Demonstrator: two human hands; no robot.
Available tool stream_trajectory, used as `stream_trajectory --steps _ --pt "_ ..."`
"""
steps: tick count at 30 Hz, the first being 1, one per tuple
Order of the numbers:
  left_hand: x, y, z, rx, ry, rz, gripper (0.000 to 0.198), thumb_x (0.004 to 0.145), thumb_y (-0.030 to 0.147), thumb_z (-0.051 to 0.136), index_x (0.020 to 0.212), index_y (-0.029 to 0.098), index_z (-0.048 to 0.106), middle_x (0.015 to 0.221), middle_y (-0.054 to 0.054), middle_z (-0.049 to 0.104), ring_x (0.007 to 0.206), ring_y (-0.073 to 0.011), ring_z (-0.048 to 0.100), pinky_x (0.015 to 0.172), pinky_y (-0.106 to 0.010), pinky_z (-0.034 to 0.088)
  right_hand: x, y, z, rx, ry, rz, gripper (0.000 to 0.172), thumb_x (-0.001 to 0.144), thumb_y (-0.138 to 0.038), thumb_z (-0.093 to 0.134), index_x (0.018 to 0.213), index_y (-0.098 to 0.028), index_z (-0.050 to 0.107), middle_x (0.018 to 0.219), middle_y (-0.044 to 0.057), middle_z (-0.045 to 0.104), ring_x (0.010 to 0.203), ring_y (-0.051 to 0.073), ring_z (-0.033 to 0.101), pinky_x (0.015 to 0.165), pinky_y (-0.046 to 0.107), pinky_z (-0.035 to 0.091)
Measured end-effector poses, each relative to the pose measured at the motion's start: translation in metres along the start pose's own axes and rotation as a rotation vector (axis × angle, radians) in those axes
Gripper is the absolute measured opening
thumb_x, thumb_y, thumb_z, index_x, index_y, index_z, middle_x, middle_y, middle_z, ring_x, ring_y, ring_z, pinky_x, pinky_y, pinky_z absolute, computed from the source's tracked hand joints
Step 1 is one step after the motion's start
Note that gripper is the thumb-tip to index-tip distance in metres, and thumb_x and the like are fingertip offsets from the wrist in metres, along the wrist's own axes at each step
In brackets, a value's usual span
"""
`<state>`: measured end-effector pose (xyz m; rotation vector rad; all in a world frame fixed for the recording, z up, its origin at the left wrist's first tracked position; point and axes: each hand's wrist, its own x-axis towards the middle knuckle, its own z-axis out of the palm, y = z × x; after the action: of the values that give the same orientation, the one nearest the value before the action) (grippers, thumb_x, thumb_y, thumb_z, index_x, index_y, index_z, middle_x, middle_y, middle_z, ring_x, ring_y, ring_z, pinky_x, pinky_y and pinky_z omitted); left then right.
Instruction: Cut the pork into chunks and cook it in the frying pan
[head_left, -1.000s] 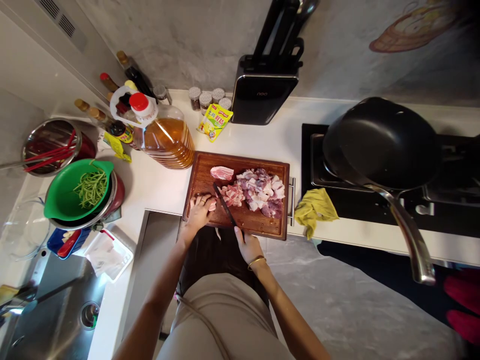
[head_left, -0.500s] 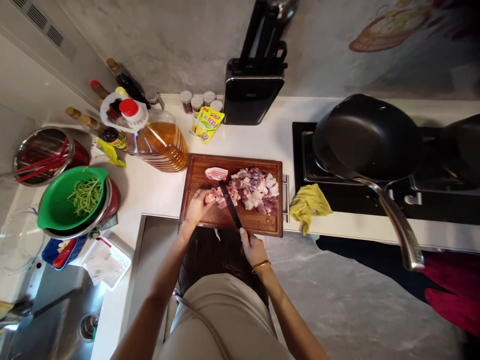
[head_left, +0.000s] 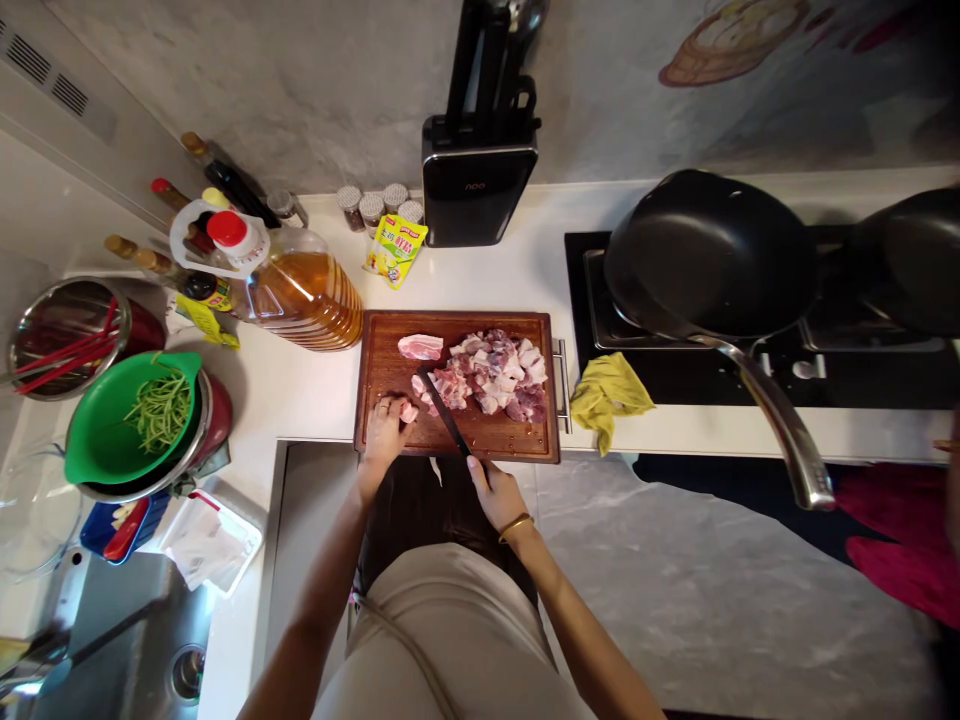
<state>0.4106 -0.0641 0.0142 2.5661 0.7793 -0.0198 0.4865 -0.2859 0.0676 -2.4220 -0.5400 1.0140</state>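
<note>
My right hand [head_left: 497, 493] grips the handle of a dark-bladed kitchen knife [head_left: 447, 413]; the blade slants up and left across the wooden cutting board [head_left: 480, 438], its tip beside cut meat. At the board's lower left, my left hand [head_left: 385, 432] has its fingers closed on a small piece of meat [head_left: 408, 411], apart from the blade. A heap of raw meat chunks [head_left: 499, 370] covers the board's right half. One longer pale pink strip of meat [head_left: 421, 347] lies by itself at the upper left.
An oil jug [head_left: 300, 290] stands left of the board, a black knife block [head_left: 480, 190] behind it. On the right are a yellow cloth [head_left: 610, 393] and a wok [head_left: 712, 260] on the stove. A green colander [head_left: 112, 430] of green vegetables sits left, above the sink [head_left: 120, 640].
My left hand has drawn back left, away from the knife, with the small piece of meat. The knife stays over the board in my right hand. The whole view has shifted slightly.
</note>
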Motion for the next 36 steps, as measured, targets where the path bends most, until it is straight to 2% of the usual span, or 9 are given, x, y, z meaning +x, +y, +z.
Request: stream_trajectory --steps 4,6,8,11,13,17,22,27,36 --pt "0.008 -0.002 -0.004 -0.091 -0.009 0.000 0.024 0.079 0.026 0.063 0.103 0.021 0.059 0.106 -0.008 0.060 0.100 -0.0230 0.057 0.090 -0.037 0.045 -0.001 0.003 -0.001 -0.001 0.002 0.006 0.044 0.097 -0.043 0.028 0.105 -0.019 0.064 0.094 0.010 0.073 0.100 0.024 0.066 0.079 0.029 0.047" --pt "0.007 -0.001 -0.003 -0.175 -0.007 0.008 0.022 0.081 0.025 0.061 0.102 0.021 0.059 0.104 -0.007 0.062 0.099 -0.0215 0.058 0.090 -0.036 0.046 -0.001 0.003 -0.002 -0.007 0.007 0.006 0.044 0.097 -0.043 0.028 0.105 -0.019 0.063 0.095 0.010 0.073 0.099 0.024 0.066 0.080 0.029 0.046" --pt "0.001 0.001 -0.001 -0.270 0.010 0.001 0.031 0.083 0.026 0.060 0.113 0.021 0.055 0.109 -0.008 0.063 0.101 -0.0204 0.059 0.091 -0.035 0.046 0.000 0.002 -0.003 -0.021 0.008 -0.006 0.044 0.098 -0.043 0.028 0.105 -0.018 0.063 0.098 0.010 0.072 0.101 0.024 0.066 0.081 0.029 0.046" --pt "-0.014 0.004 0.004 -0.374 0.065 -0.034 0.054 0.085 0.030 0.058 0.134 0.020 0.037 0.121 -0.011 0.058 0.109 -0.0193 0.058 0.094 -0.034 0.046 0.002 -0.005 -0.003 -0.092 -0.027 -0.026 0.045 0.098 -0.044 0.028 0.108 -0.017 0.062 0.098 0.011 0.072 0.099 0.025 0.067 0.081 0.029 0.046" --pt "-0.024 0.005 0.006 -0.393 0.124 -0.079 0.054 0.087 0.032 0.054 0.136 0.019 0.033 0.125 -0.012 0.055 0.111 -0.0186 0.056 0.095 -0.033 0.045 0.002 -0.011 -0.001 -0.168 -0.070 -0.025 0.046 0.098 -0.045 0.027 0.109 -0.016 0.061 0.095 0.013 0.073 0.093 0.025 0.068 0.079 0.030 0.046" --pt "-0.034 0.007 0.008 -0.285 0.249 -0.239 0.032 0.093 0.033 0.040 0.120 0.018 0.048 0.119 -0.012 0.057 0.114 -0.0212 0.052 0.099 -0.038 0.039 0.003 -0.026 0.005 -0.271 -0.129 -0.011 0.051 0.098 -0.049 0.025 0.109 -0.015 0.062 0.095 0.015 0.072 0.089 0.026 0.069 0.077 0.031 0.047" --pt "-0.013 0.024 0.018 -0.106 0.283 -0.408 0.030 0.093 0.031 0.032 0.106 0.016 0.055 0.110 -0.015 0.059 0.111 -0.0292 0.049 0.098 -0.048 0.032 0.005 -0.038 0.014 -0.332 -0.166 0.036 0.055 0.098 -0.049 0.023 0.111 -0.011 0.060 0.096 0.019 0.071 0.090 0.028 0.069 0.076 0.034 0.047" --pt "0.013 0.037 0.033 0.017 0.242 -0.488 0.032 0.092 0.026 0.029 0.104 0.012 0.055 0.113 -0.020 0.055 0.113 -0.0346 0.045 0.098 -0.055 0.027 0.007 -0.038 0.018 -0.302 -0.184 0.061 0.054 0.098 -0.047 0.022 0.105 -0.012 0.062 0.096 0.018 0.071 0.090 0.028 0.069 0.075 0.032 0.047" --pt "0.014 0.034 0.046 0.252 0.214 -0.513 0.034 0.094 0.026 0.026 0.099 0.011 0.056 0.106 -0.017 0.057 0.109 -0.0307 0.047 0.097 -0.050 0.032 0.004 -0.028 0.009 -0.223 -0.252 0.113 0.052 0.099 -0.045 0.024 0.100 -0.013 0.065 0.098 0.016 0.071 0.097 0.026 0.067 0.082 0.030 0.044"
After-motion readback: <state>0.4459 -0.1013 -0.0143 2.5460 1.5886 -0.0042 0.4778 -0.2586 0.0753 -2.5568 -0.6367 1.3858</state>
